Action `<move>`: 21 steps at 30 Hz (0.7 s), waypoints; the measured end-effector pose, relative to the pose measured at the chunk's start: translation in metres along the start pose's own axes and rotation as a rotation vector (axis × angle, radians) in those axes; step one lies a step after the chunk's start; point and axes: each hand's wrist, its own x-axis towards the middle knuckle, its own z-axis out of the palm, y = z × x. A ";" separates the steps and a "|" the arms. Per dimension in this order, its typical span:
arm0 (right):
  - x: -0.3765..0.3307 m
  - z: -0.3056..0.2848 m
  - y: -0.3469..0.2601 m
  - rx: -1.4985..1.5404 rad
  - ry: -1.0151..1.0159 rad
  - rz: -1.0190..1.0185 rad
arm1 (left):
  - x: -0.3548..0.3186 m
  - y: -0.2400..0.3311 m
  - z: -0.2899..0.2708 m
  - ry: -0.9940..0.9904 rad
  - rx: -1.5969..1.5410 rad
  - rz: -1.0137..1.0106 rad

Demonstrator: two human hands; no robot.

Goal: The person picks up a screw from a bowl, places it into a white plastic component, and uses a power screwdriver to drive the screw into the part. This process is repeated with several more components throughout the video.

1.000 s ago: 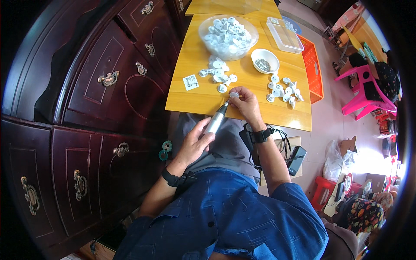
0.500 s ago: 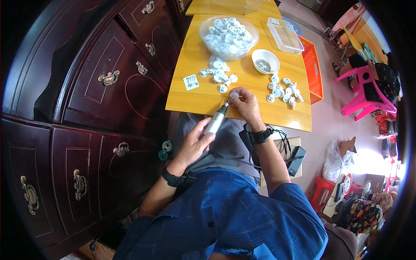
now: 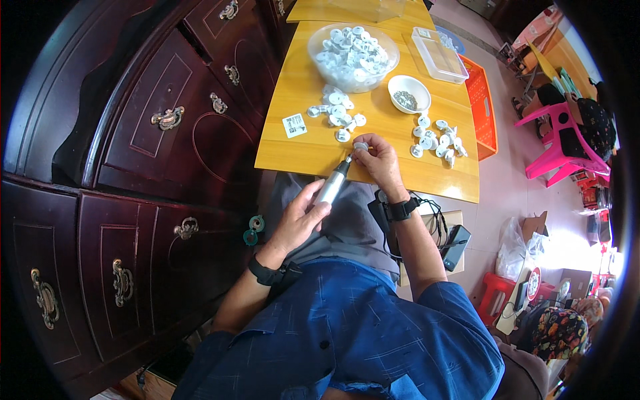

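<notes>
A: Head view, the only one. Hands?

B: Left hand (image 3: 301, 217) wrapped round a silver-barrelled screwdriver (image 3: 331, 189), or a tool much like one; dark nose, thin tip pointing up and away. Right hand (image 3: 377, 160) in a narrow pinch, holding a small white piece (image 3: 361, 146) between thumb and fingers over the near edge of the table (image 3: 287, 153).

A: Tip touching the piece?

B: Touching or just beside. Too small to tell.

A: How would the piece handle?

B: My judgement: light, stiff, slightly slippery, likely hard plastic. Sturdy enough, though thin parts might crack if pressed hard. Best taken by its round rim, fingertips clear of the tip. The screwdriver should be heavier, smooth, rigid; grip the thick of the barrel, as here.

A: Materials, shapes?

B: Table: yellow wood, glossy, straight-edged. Big bowl (image 3: 395, 52): see-through, round, heaped with similar disc-headed pieces. Small bowl (image 3: 408, 84): white, smooth, with fine grey bits (image 3: 405, 101) inside, metallic by their look.

A: Loose ones?

B: Left pile (image 3: 336, 113) just below the big bowl; right pile (image 3: 427, 143) below the small one. Flat pale card (image 3: 294, 126) beside the left pile.
</notes>
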 end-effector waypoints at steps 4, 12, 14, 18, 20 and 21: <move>0.000 0.000 -0.001 0.023 -0.008 0.004 | 0.000 0.000 -0.001 -0.003 0.005 0.001; 0.000 0.001 0.000 -0.003 0.006 -0.008 | 0.001 0.003 -0.001 -0.012 0.001 -0.006; 0.000 0.001 0.000 -0.007 0.010 -0.014 | 0.000 0.003 -0.001 -0.010 -0.018 -0.003; 0.001 0.001 0.006 0.004 0.014 -0.029 | 0.001 0.006 0.002 0.016 -0.038 0.011; 0.002 0.001 0.009 0.014 0.016 -0.036 | 0.001 0.006 0.002 0.014 -0.046 -0.008; 0.002 0.001 0.010 0.023 0.016 -0.042 | 0.001 0.006 0.002 0.014 -0.046 -0.008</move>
